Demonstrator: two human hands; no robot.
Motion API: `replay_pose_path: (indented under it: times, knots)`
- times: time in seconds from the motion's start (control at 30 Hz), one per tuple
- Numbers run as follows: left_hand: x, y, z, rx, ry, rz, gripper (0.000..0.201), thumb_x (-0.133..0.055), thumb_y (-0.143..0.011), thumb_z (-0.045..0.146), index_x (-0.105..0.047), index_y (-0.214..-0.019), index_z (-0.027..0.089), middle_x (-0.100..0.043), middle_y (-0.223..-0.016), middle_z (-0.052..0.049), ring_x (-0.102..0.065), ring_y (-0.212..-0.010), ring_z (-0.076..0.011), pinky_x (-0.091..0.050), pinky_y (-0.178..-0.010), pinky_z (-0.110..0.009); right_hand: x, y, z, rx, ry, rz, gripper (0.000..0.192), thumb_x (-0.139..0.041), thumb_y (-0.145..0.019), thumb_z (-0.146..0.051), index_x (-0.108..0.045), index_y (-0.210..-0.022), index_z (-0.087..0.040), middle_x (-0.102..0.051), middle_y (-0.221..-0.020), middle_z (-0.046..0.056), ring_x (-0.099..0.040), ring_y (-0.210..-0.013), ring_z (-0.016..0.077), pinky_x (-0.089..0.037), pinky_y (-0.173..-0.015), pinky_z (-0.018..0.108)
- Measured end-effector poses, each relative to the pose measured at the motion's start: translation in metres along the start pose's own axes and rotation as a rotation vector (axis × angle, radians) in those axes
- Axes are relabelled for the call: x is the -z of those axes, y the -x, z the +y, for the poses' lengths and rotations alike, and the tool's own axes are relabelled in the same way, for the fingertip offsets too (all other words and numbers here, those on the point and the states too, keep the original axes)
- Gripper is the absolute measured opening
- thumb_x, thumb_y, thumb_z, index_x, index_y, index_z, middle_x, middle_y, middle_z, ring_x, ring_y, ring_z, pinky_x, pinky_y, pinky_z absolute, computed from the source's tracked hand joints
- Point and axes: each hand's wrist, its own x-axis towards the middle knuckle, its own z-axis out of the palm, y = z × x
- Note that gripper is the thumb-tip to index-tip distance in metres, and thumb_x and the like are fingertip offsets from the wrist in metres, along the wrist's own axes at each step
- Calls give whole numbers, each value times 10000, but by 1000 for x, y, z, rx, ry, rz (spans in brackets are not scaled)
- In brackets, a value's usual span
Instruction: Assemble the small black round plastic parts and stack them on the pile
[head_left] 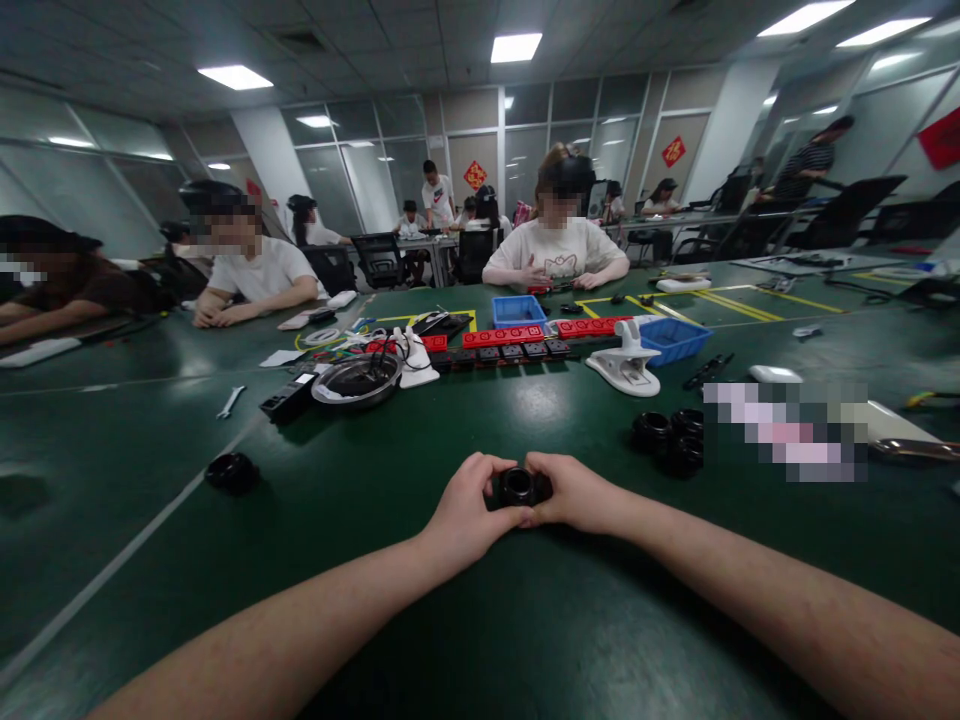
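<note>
- At the far left, two people in dark and white tops are leaning their arms on the green bench (150, 560), well apart from the person's own hands
- A small wrench (230, 401) is lying flat on the bench, and nearer the camera a single black ring (231, 471) is sitting alone beside a pale painted line
- A black power strip (289, 397) is lying just beside a round metal pan (357, 380), which is touching a white clip-like part behind it
- The left hand (466, 512) is closing around the left side of a small black ring-shaped part (518, 487), thumb on top and fingers curled under
- That black part is sitting low over the bench in the middle foreground, pinched between both hands, its round opening facing the camera
- The right hand (576, 495) is gripping the part's right side, its fingertips touching those of the left hand
- Behind the hands, a row of red and black blocks (517, 343) is running across the bench, with a blue tray (519, 310) beyond it
- A person in a white shirt (556, 250) is sitting across the bench, working with both hands
- A white clamp (624, 364) is standing near a second blue tray (675, 339)
- A cluster of black rings (670, 434) is lying to the right of the hands, near but not touching them
</note>
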Motion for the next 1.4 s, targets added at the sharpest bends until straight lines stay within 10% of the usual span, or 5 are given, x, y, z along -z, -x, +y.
replay_pose_path:
  times: [0.23, 0.57, 1.4]
  knots:
    - [-9, 0, -4, 69, 58, 109, 369, -652, -594, 219, -514, -933, 174, -464, -806, -1, -425, -660, -124, -373, -605, -240, -16, 5, -21, -121, 297, 203, 327, -556, -640, -406, -494, -841, -155, -548, -794, 62, -524, -672, 182, -343, -542, 252]
    - [15, -2, -5, -150, 112, -252, 411, -638, -630, 257, -517, -1023, 233, -423, -764, 21, -419, -671, -118, -357, -609, -227, 17, 10, -4, 188, -217, -233, 341, -613, -637, -259, -527, -948, -148, -529, -831, 2, -493, -720, 126, -384, -610, 216]
    - [14, -3, -3, -136, 85, -264, 414, -626, -638, 241, -501, -1033, 241, -415, -773, 20, -431, -706, -129, -368, -653, -251, 19, 4, 5, 234, -133, -247, 290, -615, -640, -218, -561, -915, -145, -503, -792, -10, -466, -692, 115, -359, -595, 207]
